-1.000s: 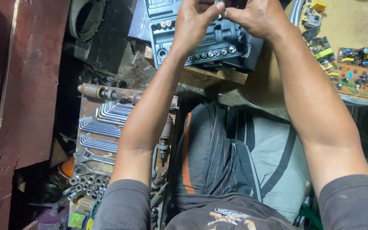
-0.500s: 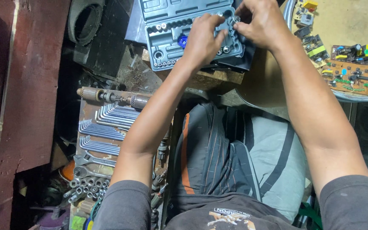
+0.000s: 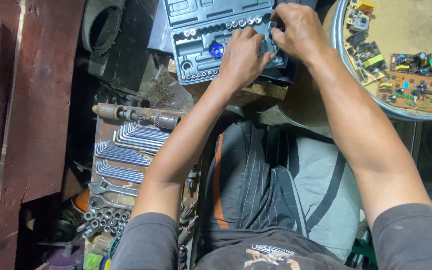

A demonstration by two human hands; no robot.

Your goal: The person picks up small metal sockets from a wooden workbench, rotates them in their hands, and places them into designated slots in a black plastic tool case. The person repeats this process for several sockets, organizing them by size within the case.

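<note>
A grey moulded socket-set case (image 3: 201, 50) lies open ahead of me, with rows of small sockets and a blue round piece (image 3: 216, 49) in it. My left hand (image 3: 241, 57) rests on the case's right part, fingers curled down onto the tray. My right hand (image 3: 298, 32) meets it at the case's right edge, fingers pinched together over the slots. What the fingertips grip is hidden under the hands.
A board of hex keys and wrenches (image 3: 123, 160) lies to the left by my knee, with loose sockets (image 3: 101, 220) below and a motor armature (image 3: 136, 116) above. A round metal tray (image 3: 341, 55) with circuit boards (image 3: 416, 90) sits at right. A reddish wooden plank (image 3: 31, 100) stands at far left.
The view has tilted so the case sits lower in frame. Both hands have come down from above the case onto its right part.
</note>
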